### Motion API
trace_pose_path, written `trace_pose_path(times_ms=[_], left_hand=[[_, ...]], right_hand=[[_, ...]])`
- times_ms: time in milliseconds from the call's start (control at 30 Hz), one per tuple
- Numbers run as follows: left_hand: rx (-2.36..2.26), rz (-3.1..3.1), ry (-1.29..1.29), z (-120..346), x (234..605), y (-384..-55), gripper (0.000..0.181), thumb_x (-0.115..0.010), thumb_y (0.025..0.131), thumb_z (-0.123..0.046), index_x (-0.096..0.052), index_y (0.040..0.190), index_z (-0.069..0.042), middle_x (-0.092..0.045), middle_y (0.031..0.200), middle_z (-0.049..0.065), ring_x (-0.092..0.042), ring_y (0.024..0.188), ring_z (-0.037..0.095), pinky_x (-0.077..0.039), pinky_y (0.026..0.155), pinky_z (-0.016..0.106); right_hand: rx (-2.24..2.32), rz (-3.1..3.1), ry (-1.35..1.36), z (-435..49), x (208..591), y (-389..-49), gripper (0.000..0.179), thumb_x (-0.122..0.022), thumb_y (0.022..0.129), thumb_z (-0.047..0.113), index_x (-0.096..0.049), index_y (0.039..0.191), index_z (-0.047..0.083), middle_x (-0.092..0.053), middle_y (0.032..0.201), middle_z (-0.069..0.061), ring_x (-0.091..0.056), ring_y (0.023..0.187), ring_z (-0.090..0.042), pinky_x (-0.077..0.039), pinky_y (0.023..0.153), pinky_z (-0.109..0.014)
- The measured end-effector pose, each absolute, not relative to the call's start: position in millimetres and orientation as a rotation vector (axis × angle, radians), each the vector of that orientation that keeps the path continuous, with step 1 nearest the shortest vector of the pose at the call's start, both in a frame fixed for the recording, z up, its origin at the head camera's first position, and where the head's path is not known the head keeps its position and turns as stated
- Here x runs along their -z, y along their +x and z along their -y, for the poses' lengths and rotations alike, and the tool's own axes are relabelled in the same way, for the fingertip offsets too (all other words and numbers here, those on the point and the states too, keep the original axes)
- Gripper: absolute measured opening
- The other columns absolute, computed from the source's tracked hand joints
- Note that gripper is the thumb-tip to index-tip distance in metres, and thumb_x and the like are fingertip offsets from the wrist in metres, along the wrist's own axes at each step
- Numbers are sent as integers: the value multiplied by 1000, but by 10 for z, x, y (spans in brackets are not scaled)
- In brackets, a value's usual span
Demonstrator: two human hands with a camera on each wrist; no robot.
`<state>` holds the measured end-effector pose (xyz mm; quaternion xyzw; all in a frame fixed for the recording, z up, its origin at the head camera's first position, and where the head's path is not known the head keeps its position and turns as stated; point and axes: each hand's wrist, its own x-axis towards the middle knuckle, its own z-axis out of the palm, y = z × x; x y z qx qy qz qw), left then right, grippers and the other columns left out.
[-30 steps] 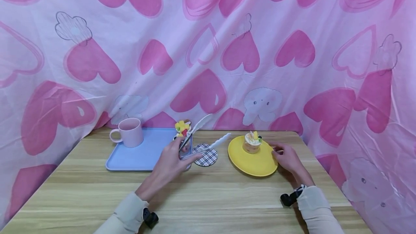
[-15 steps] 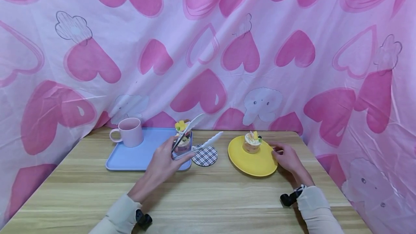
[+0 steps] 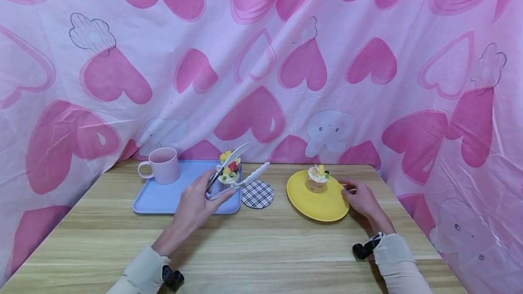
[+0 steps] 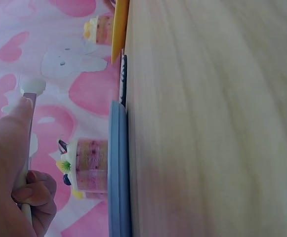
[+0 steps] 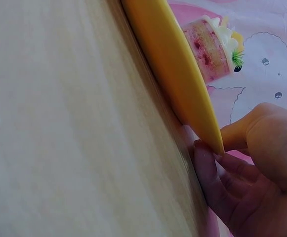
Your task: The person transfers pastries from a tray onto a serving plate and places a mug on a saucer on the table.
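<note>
My left hand (image 3: 192, 205) grips a pair of tongs (image 3: 256, 173) whose two arms are spread apart and point up and right. They overlap the dessert cups (image 3: 229, 177) at the right end of the blue tray (image 3: 189, 189). In the left wrist view the front cup (image 4: 91, 165) stands upright on the tray, topped with cream and fruit, and nothing shows between the tongs. On the right, my right hand (image 3: 361, 198) pinches the rim of a yellow plate (image 3: 327, 208), thumb above and fingers below. That plate carries one fruit-topped dessert cup (image 3: 317, 181).
A pink mug (image 3: 164, 167) stands at the tray's back left. Between tray and plate lies a round checked coaster (image 3: 258, 195). Behind the wooden table (image 3: 261, 248) hangs a pink heart-patterned cloth (image 3: 249, 117).
My left hand has drawn left and slightly toward me with the tongs, uncovering more of the coaster and the cups on the tray. The right hand and yellow plate have stayed put.
</note>
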<state>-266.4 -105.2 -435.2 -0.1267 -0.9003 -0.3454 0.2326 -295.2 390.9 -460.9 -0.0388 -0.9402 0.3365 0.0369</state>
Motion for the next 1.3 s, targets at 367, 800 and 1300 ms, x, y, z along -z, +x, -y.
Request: trace_pose_path(times_ms=[367, 800, 1300], left_hand=[[929, 2569, -273, 1164, 4373, -2677, 79, -72, 74, -75, -55, 132, -24, -54, 82, 1, -48, 70, 16, -39, 55, 28], [886, 2655, -237, 1331, 4388, -2686, 83, -70, 74, -77, -54, 130, -17, -57, 83, 2, -54, 70, 16, -41, 55, 27], [872, 2769, -178, 1454, 4365, -2657, 76, -68, 72, -80, -54, 110, -15, -51, 79, 6, -52, 68, 18, -39, 54, 29]], right_hand=[[-1060, 2904, -147, -3913, 4599, -2949, 41, -57, 101, 15, -56, 142, 15, -60, 125, -18, -58, 108, -31, -52, 81, -33], [-1056, 2907, -142, -3912, 4596, -2945, 42, -56, 102, 15, -55, 143, 15, -60, 125, -18, -58, 109, -30, -52, 82, -34], [-1036, 2891, -114, -3915, 4614, -2952, 41, -57, 100, 14, -57, 142, 14, -61, 123, -18, -59, 108, -31, -52, 82, -34]])
